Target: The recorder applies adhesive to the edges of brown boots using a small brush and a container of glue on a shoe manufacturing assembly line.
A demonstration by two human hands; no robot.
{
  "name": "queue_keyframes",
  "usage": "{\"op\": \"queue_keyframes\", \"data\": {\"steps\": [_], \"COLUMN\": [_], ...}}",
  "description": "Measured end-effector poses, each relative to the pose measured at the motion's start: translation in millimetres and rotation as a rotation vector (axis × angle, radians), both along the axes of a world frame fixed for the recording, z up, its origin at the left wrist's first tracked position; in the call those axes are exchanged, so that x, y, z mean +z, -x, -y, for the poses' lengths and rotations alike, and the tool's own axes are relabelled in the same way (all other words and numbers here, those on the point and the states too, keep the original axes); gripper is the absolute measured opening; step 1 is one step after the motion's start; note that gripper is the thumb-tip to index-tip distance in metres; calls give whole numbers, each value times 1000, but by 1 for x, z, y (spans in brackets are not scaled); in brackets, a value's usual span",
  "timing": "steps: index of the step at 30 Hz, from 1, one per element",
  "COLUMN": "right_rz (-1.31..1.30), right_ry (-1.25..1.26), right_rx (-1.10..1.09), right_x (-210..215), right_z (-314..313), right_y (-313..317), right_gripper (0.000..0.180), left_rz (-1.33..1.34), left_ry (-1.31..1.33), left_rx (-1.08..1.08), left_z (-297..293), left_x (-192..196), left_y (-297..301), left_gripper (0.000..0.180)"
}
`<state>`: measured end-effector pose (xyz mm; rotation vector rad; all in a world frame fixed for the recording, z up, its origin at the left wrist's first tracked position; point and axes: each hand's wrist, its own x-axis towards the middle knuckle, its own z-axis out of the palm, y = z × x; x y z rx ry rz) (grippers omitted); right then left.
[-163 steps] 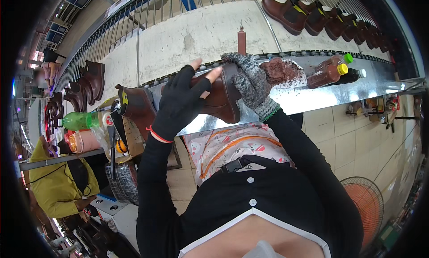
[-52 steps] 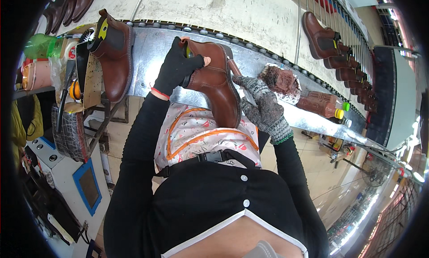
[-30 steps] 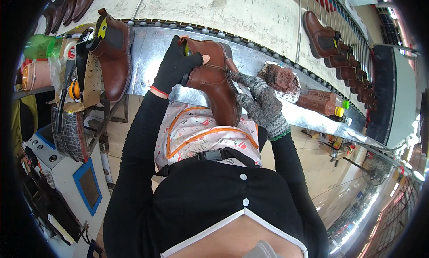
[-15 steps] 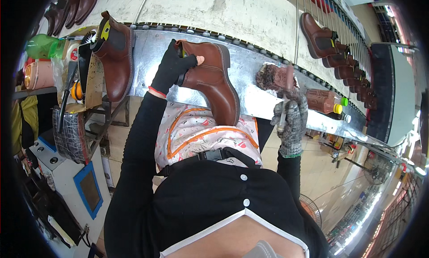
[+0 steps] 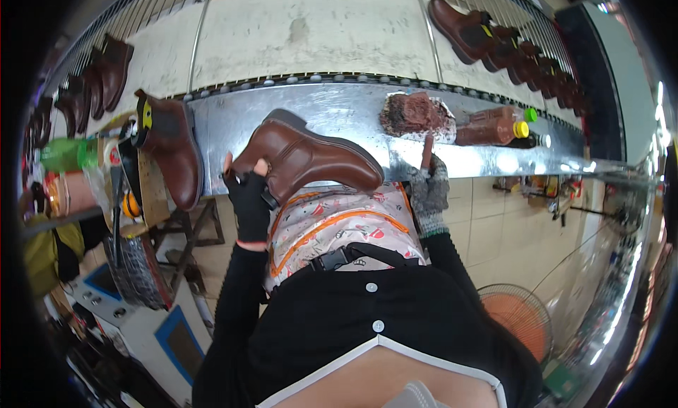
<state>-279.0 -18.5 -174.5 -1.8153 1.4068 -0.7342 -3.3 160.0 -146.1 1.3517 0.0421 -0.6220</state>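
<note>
A brown leather ankle boot [image 5: 311, 157] lies turned sideways over the metal ledge's near edge, its toe to the right and its dark sole facing away from me. My left hand [image 5: 251, 199], in a black glove with bare fingertips, grips the boot's shaft. In a grey knitted glove, my right hand [image 5: 429, 192] closes around a slim brush-like tool [image 5: 427, 152] with a reddish-brown end; most of it is hidden in the fist. Just beyond it sits a brown-stained, sponge-like pad [image 5: 417, 116] on a white wrapping.
Beside the pad lie bottles of brown liquid [image 5: 487, 127] with green and yellow caps. Another brown boot [image 5: 173, 150] stands at the ledge's left, near a cardboard box [image 5: 150, 189] of tools. Boots line the conveyor [image 5: 318, 40] at both sides. A fan [image 5: 515, 316] stands lower right.
The boot has swung from upright to sideways, its toe now pointing right, with my left hand lower on it. My right hand has come left and nearer with the brush-like tool. My view has shifted.
</note>
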Motion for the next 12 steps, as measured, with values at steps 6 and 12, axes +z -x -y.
{"op": "queue_keyframes", "data": {"steps": [6,12], "right_rz": [-94,-259], "right_ry": [-83,-137], "right_rx": [-82,21], "right_x": [-31,-43], "right_z": [25,34], "right_y": [-13,-11], "right_gripper": [33,34], "left_rz": [314,986], "left_ry": [-201,-298], "left_rx": [-213,-616], "left_z": [-9,-6], "left_x": [15,7], "left_y": [-10,-30], "left_gripper": [50,73]}}
